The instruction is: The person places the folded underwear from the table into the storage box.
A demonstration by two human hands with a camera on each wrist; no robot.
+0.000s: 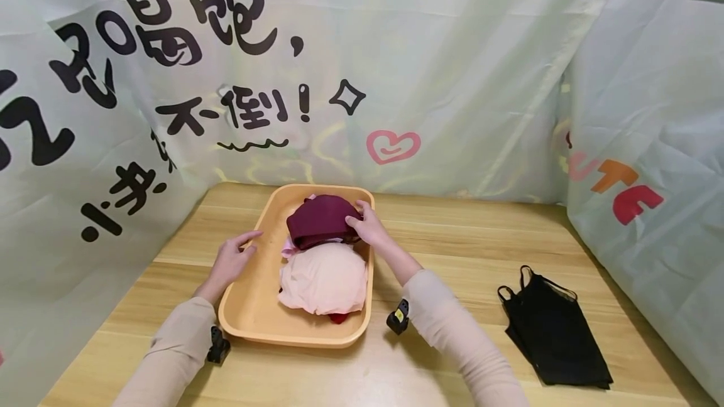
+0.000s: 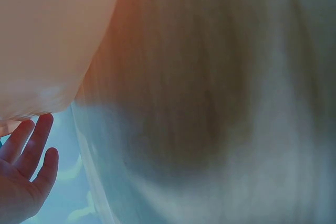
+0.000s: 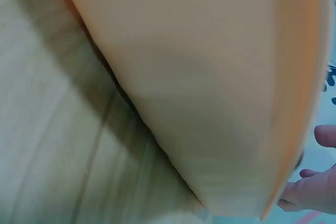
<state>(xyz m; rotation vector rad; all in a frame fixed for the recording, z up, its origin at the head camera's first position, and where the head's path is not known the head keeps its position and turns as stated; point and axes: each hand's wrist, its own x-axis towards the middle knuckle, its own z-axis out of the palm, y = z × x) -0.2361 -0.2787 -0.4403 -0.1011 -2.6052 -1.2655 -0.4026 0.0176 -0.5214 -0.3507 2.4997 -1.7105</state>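
An orange plastic bin [image 1: 249, 306] sits on the table in the head view. Inside it, a folded maroon garment [image 1: 317, 218] lies behind a pale pink one [image 1: 325, 278]. My left hand [image 1: 232, 259] is at the bin's left rim, fingers loosely extended; the left wrist view shows its fingertips [image 2: 44, 121] right at the outer wall. At the right rim is my right hand [image 1: 370, 228], its thumb over the maroon garment's edge and its fingers by the rim. In the right wrist view the thumb [image 3: 325, 136] stands apart from the fingers.
A black strappy top [image 1: 557, 331] lies folded on the table [image 1: 452, 225] at the right. Bits of lilac and red cloth [image 1: 338, 318] show under the garments in the bin. Printed fabric curtains [image 1: 452, 80] enclose the table at the back and sides.
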